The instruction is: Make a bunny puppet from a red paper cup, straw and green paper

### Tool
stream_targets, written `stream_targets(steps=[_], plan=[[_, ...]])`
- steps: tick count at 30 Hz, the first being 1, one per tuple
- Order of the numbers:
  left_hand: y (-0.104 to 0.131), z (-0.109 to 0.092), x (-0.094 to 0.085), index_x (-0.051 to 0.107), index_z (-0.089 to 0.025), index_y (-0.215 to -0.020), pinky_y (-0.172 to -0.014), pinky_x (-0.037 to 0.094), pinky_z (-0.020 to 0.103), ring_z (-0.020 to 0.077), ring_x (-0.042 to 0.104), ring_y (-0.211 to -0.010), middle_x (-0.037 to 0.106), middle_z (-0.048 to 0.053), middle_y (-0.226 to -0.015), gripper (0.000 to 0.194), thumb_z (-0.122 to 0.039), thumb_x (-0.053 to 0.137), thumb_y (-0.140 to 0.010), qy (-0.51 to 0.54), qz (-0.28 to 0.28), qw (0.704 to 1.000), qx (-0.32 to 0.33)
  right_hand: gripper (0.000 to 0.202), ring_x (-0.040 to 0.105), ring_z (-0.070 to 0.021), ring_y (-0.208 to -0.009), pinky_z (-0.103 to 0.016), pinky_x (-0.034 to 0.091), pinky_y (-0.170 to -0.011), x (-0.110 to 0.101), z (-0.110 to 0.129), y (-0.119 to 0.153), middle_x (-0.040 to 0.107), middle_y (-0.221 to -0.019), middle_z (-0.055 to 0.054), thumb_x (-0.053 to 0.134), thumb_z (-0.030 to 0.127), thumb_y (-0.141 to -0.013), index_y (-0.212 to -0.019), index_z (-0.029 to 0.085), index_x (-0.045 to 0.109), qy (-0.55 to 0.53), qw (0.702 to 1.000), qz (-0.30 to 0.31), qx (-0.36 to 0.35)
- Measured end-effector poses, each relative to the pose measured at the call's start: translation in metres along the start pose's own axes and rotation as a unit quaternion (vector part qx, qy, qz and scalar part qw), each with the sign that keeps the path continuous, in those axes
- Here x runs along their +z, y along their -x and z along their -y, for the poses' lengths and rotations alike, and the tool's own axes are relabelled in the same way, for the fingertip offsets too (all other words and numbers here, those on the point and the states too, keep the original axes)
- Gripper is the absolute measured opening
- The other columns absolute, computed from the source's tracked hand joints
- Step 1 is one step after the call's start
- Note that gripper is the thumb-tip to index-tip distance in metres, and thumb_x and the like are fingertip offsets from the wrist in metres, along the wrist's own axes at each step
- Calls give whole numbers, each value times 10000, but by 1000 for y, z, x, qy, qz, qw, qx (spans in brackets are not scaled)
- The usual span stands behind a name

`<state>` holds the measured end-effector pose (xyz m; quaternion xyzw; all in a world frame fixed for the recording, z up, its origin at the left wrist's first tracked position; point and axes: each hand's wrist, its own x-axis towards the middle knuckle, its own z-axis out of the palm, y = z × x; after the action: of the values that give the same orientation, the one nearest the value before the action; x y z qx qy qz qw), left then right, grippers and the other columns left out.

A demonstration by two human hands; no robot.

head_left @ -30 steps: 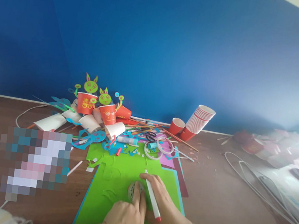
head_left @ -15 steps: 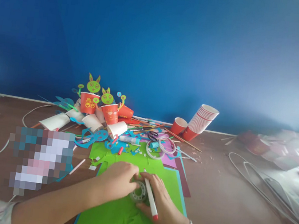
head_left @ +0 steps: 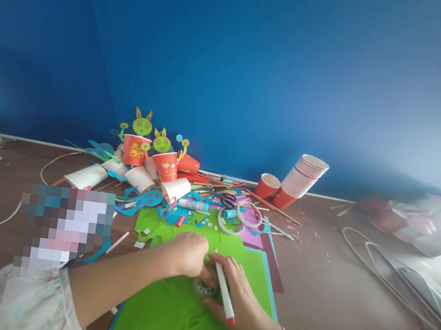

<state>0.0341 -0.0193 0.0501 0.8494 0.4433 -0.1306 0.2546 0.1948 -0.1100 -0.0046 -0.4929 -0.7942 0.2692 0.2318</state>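
On the green paper (head_left: 168,315), a roll of tape (head_left: 204,288) lies flat. My left hand (head_left: 189,255) is closed above it, with a finger pointing down into the roll's middle; the other fingers are curled and partly hidden. My right hand (head_left: 242,292) curves around the roll's right side, its thumb and forefinger close to the rim. Across that same hand rests a white marker with a red end (head_left: 223,292), its red tip bare and pointing away from me. A small red cap (head_left: 180,221) lies farther up the paper.
Behind are red paper cups with green rabbit faces (head_left: 135,151), a glue stick (head_left: 193,204), white rings (head_left: 231,222), and scattered pencils and blue scraps. A leaning cup stack (head_left: 302,181) stands at the back right. Cables and a power strip (head_left: 431,293) lie right. A patch at left is pixelated.
My left hand has shifted slightly, and its finger now reaches down into the tape roll. My right hand stays around the roll with the marker. The view has turned slightly left.
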Motion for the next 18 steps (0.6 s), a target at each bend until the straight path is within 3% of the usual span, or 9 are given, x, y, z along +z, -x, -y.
stream_targets(steps=[9, 13, 16, 18], plan=[[-17, 2, 6, 731, -139, -816, -552, 489, 321, 288, 656, -670, 719, 145, -790, 622, -643, 702, -451, 13, 75, 997, -22, 677, 505, -267, -1103, -446, 394, -956, 2, 0, 0, 542, -1181, -114, 628, 111, -672, -1281, 211, 350, 9, 1000, 3, 26], [-15, -2, 1, 730, -143, -759, -571, 487, 310, 253, 638, -631, 705, 112, -713, 588, -661, 684, -484, -13, 90, 996, -22, 611, 530, -285, -1096, -437, 426, -917, -5, 5, 6, 564, -1172, -113, 642, 150, -687, -1241, 219, 394, 66, 996, -47, 43], [-13, -4, -1, 728, -148, -720, -581, 475, 298, 239, 630, -630, 693, 94, -678, 565, -674, 660, -524, -38, 84, 995, -25, 439, 596, -266, -968, -386, 480, -795, -14, 14, 18, 626, -1051, -100, 577, 192, -786, -1197, 222, 428, 122, 987, -107, 3], [-12, -5, -2, 728, -137, -715, -566, 458, 287, 231, 622, -616, 677, 88, -634, 561, -664, 671, -530, -39, 80, 996, -18, 380, 622, -225, -806, -333, 487, -682, -14, 21, 26, 657, -901, -66, 517, 147, -814, -1179, 234, 460, 153, 983, -95, -47]])
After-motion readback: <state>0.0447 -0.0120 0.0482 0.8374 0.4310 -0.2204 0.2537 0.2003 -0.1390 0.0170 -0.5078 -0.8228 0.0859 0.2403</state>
